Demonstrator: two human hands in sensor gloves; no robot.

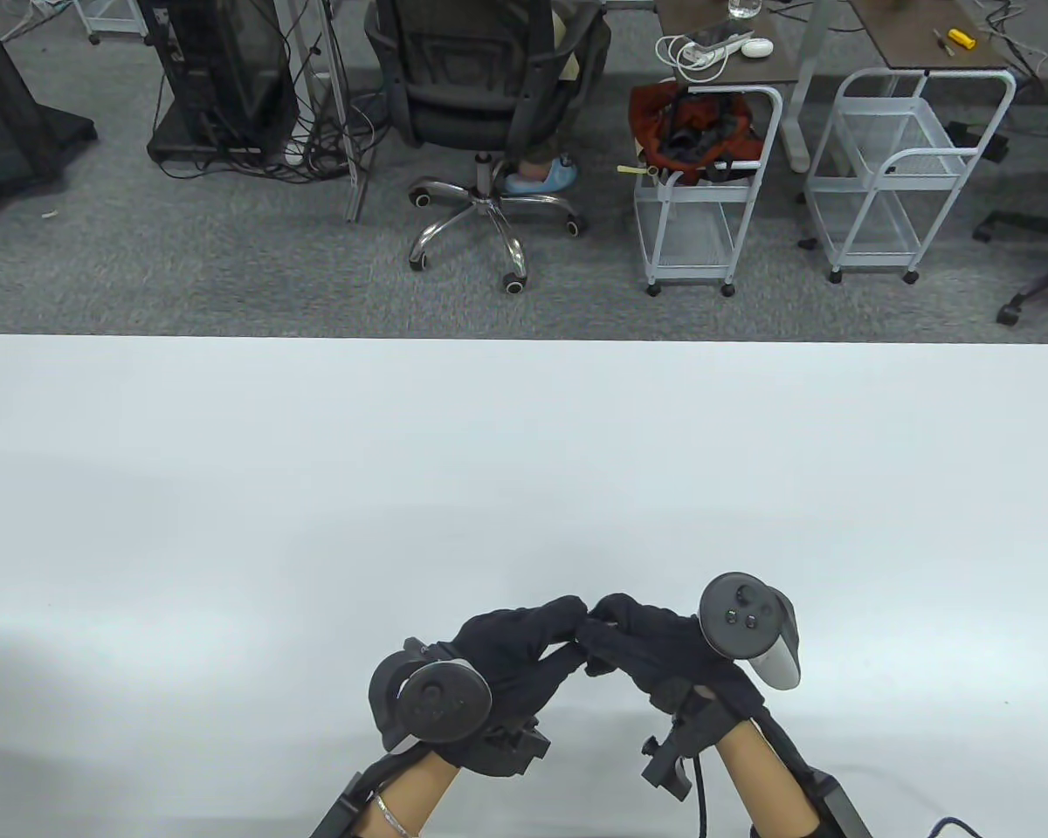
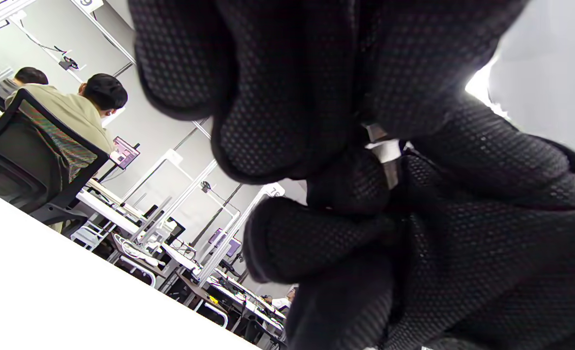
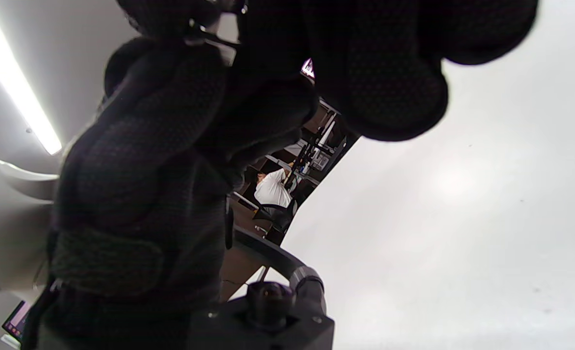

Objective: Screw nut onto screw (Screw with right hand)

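Both gloved hands meet fingertip to fingertip just above the white table [image 1: 524, 454], near its front middle. My left hand [image 1: 566, 621] and my right hand [image 1: 610, 621] both pinch the screw and nut, which are hidden between the fingers in the table view. In the left wrist view a small pale metal part [image 2: 383, 148] shows between the fingertips of my left hand [image 2: 365, 165]. In the right wrist view a pale metal bit [image 3: 228, 29] shows at the top, among the fingers of my right hand [image 3: 268, 58]. I cannot tell the nut from the screw.
Beyond the table's far edge stand an office chair [image 1: 480, 96] and two white wire carts [image 1: 707, 192], on grey carpet. Nothing else lies on the table around the hands.
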